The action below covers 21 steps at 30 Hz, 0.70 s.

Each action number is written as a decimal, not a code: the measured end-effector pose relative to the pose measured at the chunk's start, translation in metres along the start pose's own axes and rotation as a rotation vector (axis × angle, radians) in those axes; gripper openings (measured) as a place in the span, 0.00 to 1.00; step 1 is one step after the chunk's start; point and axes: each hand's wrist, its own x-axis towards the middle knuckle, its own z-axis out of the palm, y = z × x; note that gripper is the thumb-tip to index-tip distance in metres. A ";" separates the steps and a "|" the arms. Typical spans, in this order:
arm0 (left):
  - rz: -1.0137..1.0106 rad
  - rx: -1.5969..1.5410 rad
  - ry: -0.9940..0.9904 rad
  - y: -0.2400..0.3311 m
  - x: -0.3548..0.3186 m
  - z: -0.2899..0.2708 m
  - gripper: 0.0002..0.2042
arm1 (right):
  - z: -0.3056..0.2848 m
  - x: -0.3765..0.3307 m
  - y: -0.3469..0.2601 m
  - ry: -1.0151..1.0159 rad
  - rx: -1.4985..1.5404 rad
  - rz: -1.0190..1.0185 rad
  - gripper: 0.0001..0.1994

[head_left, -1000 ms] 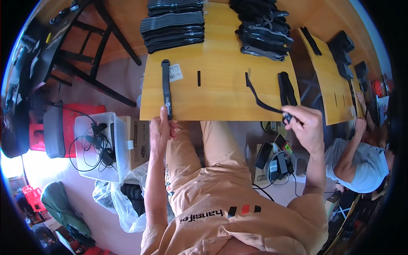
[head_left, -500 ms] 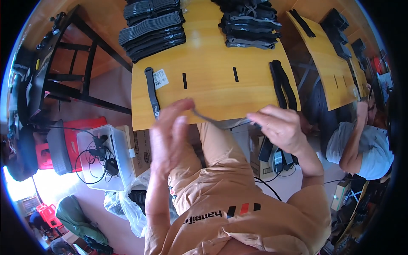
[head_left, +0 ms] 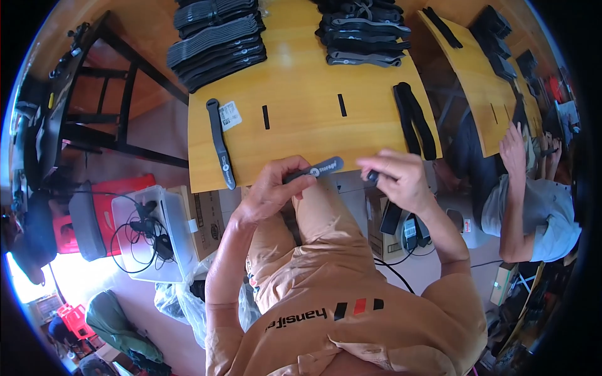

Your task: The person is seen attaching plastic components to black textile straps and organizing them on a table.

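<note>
My left hand (head_left: 276,188) pinches a grey strap (head_left: 327,167) with pale lettering, its rounded end pointing right, just past the table's near edge. Across from that end, my right hand (head_left: 401,178) is closed with a small dark piece (head_left: 373,176) showing between the fingers; its kind is unclear. Another grey strap (head_left: 219,141), with a looped end, lies along the left of the yellow table (head_left: 301,135) beside a white label (head_left: 230,114). At the right edge rests a folded black strap (head_left: 415,122).
Stacked grey and black straps stand at the back left (head_left: 216,53) and back right (head_left: 364,44). Two black strips mark the tabletop. A clear bin (head_left: 166,219) of cables sits lower left. To the right, another person (head_left: 533,213) works at a second table (head_left: 464,81).
Earlier a strap stretched between both hands. Now its rounded, lettered end stands free from my left hand, with a gap to my right hand. The view has shifted slightly.
</note>
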 end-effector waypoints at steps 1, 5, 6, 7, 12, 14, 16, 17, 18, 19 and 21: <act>-0.001 0.000 0.003 0.000 0.000 0.000 0.07 | 0.001 -0.001 0.006 0.076 0.130 0.130 0.16; -0.010 0.144 0.065 -0.001 0.005 0.006 0.08 | 0.017 0.007 0.002 0.150 0.499 0.438 0.14; 0.002 0.194 0.073 0.000 0.007 0.009 0.09 | 0.019 0.010 0.000 0.116 0.615 0.515 0.13; 0.002 0.195 0.071 0.002 0.009 0.011 0.09 | 0.027 0.007 0.010 0.087 0.542 0.477 0.11; -0.038 0.167 -0.005 0.002 0.003 -0.009 0.08 | 0.018 0.005 0.023 0.194 0.680 0.669 0.06; -0.059 0.099 0.013 -0.001 0.005 -0.028 0.07 | 0.013 -0.001 0.036 0.235 0.663 0.704 0.05; -0.087 0.034 0.051 -0.003 0.005 -0.045 0.06 | 0.013 0.003 0.041 0.251 0.665 0.737 0.05; -0.058 0.072 0.076 -0.005 0.008 -0.052 0.06 | 0.013 0.005 0.044 0.263 0.663 0.765 0.05; -0.025 0.109 0.099 -0.006 0.014 -0.058 0.05 | 0.014 0.008 0.049 0.268 0.663 0.771 0.05; -0.025 0.116 0.150 -0.006 0.020 -0.062 0.05 | 0.016 0.011 0.056 0.273 0.651 0.747 0.05; -0.027 0.070 0.227 -0.008 0.031 -0.070 0.04 | 0.019 0.019 0.068 0.277 0.642 0.728 0.05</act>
